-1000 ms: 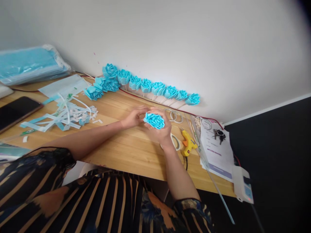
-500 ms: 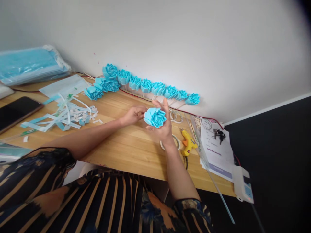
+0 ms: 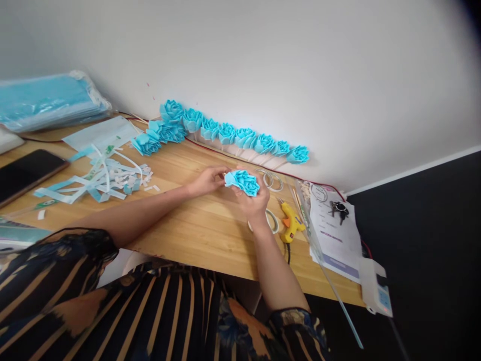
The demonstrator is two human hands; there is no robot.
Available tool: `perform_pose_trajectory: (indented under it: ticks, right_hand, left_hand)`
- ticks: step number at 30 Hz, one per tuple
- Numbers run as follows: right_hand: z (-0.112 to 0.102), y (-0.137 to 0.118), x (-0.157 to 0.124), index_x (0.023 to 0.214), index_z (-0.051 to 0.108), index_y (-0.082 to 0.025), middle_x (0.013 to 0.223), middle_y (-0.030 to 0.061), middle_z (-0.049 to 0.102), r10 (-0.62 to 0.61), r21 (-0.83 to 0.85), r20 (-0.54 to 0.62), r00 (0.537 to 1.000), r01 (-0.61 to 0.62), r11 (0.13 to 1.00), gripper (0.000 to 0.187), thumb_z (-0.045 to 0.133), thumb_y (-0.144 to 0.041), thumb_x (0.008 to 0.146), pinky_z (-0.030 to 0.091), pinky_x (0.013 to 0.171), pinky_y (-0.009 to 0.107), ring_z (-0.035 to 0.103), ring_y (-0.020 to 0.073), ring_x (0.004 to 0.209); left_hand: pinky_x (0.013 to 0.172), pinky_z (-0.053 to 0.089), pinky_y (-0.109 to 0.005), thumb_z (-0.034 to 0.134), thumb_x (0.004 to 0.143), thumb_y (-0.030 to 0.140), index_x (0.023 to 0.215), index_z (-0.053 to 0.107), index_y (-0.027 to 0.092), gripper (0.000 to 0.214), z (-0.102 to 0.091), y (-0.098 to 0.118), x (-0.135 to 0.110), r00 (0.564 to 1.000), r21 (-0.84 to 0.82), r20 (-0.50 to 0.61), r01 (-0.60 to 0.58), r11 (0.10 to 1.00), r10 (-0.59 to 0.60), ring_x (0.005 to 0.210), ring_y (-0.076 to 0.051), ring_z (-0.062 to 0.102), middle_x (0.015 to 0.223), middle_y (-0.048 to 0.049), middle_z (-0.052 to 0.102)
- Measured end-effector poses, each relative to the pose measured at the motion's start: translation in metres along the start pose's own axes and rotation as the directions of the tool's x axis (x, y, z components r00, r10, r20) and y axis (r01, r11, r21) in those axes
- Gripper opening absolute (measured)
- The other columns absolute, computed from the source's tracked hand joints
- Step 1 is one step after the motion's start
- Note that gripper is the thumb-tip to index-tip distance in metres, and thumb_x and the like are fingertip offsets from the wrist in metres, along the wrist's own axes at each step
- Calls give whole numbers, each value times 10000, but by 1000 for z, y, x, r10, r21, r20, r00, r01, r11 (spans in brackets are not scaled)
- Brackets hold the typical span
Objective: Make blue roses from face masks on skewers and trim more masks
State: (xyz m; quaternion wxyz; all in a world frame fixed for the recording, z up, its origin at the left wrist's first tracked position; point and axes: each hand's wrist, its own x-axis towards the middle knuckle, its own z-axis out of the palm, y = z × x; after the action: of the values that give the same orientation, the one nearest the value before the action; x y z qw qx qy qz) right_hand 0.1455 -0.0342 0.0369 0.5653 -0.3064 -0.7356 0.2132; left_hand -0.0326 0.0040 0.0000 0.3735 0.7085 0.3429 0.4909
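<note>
A light-blue handmade flower (image 3: pixel 242 182) is held up over the wooden table, its layered petals tipped toward the right. Around its bloom curls my right hand (image 3: pixel 256 200), the fingers partly hidden behind the petals. My left hand (image 3: pixel 208 181) is closed at the flower's left side, thumb and fingers pinched close to its base; the stem itself is mostly hidden there. Just right of my right wrist lies a yellow hot glue gun (image 3: pixel 291 222). Beneath that wrist a roll of white tape (image 3: pixel 273 220) shows in part, and more tape rings (image 3: pixel 276 182) lie behind the hand.
Several finished blue flowers (image 3: pixel 245 138) lean along the wall. Blue and white strips and scraps (image 3: pixel 107 178) cover the table's left, near a phone (image 3: pixel 30 173) and a bag of blue masks (image 3: pixel 50 100). Papers (image 3: pixel 332 235) with keys (image 3: pixel 340 210) and a power strip (image 3: pixel 376 286) are right.
The flower has turned in my hands, its bloom now tilting more to the right. My right fingers, raised and spread before, have closed down around it.
</note>
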Motion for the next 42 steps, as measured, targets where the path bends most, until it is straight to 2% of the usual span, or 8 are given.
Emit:
perform_pose_trajectory:
  ticks: [6,11,15,18,24,32,35,42]
  right_hand:
    - [-1,-9,4,1159,687,-314,1191,41,746,-85,46,5,996,85,995,358,802,-344,821,509,1069,478,662,268,1206]
    - [-2,-5,6,1485,440,-298,1452,117,593,32,176,126,991,-54,983,922,823,-612,707,490,1109,506,513,309,1400]
    - [-3,1,8,1583,250,-319,1543,131,495,44,184,166,985,-75,980,1100,780,-696,696,486,1118,516,445,309,1457]
    - [-4,2,8,1579,269,-305,1503,131,539,8,194,168,986,-41,980,1055,769,-678,728,506,1099,502,505,307,1410]
    - [-4,0,3,1289,637,-286,1297,77,695,-11,68,51,999,8,998,567,825,-449,779,531,1060,485,657,288,1216]
    - [0,0,0,1124,689,-253,1086,55,754,-78,-120,-54,996,71,990,358,789,-410,818,600,914,428,727,253,1001]
    - [-1,-2,1,1188,675,-285,1182,64,734,-101,-98,-13,995,100,990,403,786,-423,826,572,984,466,696,277,1112]
    - [0,-1,3,1567,301,-340,1537,96,502,9,88,70,997,-16,996,974,788,-595,763,448,1156,532,465,313,1437]
  left_hand:
    - [729,516,-277,717,806,392,792,666,154,244,0,2,-1,1000,-57,0,27,998,-27,743,-171,645,783,-29,704]
    - [788,529,-314,696,835,509,853,689,147,362,-1,-5,-1,999,-91,-13,51,995,-52,821,-198,666,859,-62,730]
    - [795,527,-327,681,844,575,876,699,138,438,-1,-10,0,999,-77,11,46,996,-46,838,-210,671,876,-78,735]
    - [775,526,-313,667,835,619,853,695,135,485,0,-12,0,999,-89,30,40,995,-38,803,-195,663,839,-64,724]
    - [801,535,-304,702,826,534,898,722,133,408,3,-13,0,998,-65,-9,60,996,-60,827,-191,672,886,-65,742]
    - [820,547,-315,714,823,491,927,724,135,371,6,-8,-1,999,-113,20,46,993,-44,881,-207,684,941,-70,754]
    - [792,535,-306,723,822,500,888,714,133,374,5,-8,-2,998,-127,26,57,990,-54,835,-197,672,879,-59,739]
    - [745,516,-288,728,797,582,821,669,141,446,1,-11,2,999,-220,-11,40,975,-43,764,-169,645,811,-44,699]
